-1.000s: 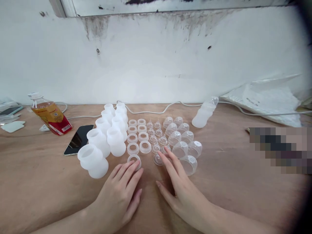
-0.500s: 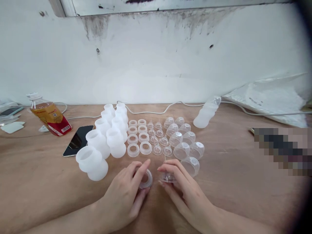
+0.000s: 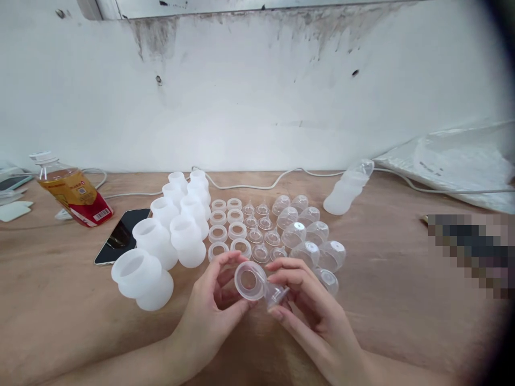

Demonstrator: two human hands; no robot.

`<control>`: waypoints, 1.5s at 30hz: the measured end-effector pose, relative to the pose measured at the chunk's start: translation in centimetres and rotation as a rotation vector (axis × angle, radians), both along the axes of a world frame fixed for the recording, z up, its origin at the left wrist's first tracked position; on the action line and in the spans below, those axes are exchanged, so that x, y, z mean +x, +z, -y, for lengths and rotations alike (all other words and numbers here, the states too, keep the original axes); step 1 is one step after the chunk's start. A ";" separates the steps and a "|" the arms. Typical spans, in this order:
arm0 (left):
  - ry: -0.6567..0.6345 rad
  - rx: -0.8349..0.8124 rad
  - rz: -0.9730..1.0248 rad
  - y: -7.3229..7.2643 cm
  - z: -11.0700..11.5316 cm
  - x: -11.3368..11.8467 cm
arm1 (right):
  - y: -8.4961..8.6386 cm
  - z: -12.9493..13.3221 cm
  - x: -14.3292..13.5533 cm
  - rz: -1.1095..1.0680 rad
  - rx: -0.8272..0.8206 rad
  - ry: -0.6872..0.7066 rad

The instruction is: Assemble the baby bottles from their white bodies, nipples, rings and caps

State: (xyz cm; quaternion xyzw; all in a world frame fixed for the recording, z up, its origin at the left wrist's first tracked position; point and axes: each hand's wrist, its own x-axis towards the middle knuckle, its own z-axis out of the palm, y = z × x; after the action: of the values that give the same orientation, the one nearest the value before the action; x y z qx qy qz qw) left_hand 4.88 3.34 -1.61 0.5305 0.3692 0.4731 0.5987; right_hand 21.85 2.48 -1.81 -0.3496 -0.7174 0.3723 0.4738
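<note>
My left hand [image 3: 219, 303] grips a translucent ring [image 3: 250, 281] between thumb and fingers, its opening facing me. Close beside it on the right, my right hand [image 3: 308, 305] pinches a clear nipple-shaped piece [image 3: 276, 294], tilted on its side. Behind my hands, rows of similar rings [image 3: 218, 234] and clear nipples [image 3: 255, 236] lie on the wooden table [image 3: 386, 300]. To their right are rows of clear domed caps [image 3: 293, 235]. White bottle bodies [image 3: 142, 276] stand in two rows on the left.
A capped white bottle [image 3: 345, 193] stands at the back right, near a cable [image 3: 257, 187] and plastic sheeting [image 3: 454, 161]. A black phone [image 3: 123, 236] and a drink bottle [image 3: 76, 195] are on the left. A pixelated object [image 3: 475, 246] lies far right.
Both hands have lifted their pieces off the table and brought them together. The ring is now turned more toward the camera, and the nipple is tilted. The view has shifted slightly.
</note>
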 end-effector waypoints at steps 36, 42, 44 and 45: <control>-0.034 0.586 -0.506 0.6 0.4 -0.3 | 0.3 -0.9 -1.1 -0.043 -0.155 0.015; 0.051 0.404 -0.521 0.6 0.7 -0.1 | 0.4 -0.8 -1.3 0.075 0.044 -0.070; 0.004 0.325 -0.557 0.6 0.6 0.1 | 0.4 -0.8 -1.3 0.123 0.110 -0.113; -0.017 0.305 -0.567 0.7 0.6 0.2 | 0.4 -0.7 -1.4 0.141 0.137 -0.124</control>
State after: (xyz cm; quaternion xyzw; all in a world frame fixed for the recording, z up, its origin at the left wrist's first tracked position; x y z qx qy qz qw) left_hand 5.07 2.72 -0.92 0.7279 0.4417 0.3511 0.3896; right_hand 20.50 3.21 -1.45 -0.3857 -0.7496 0.2667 0.4671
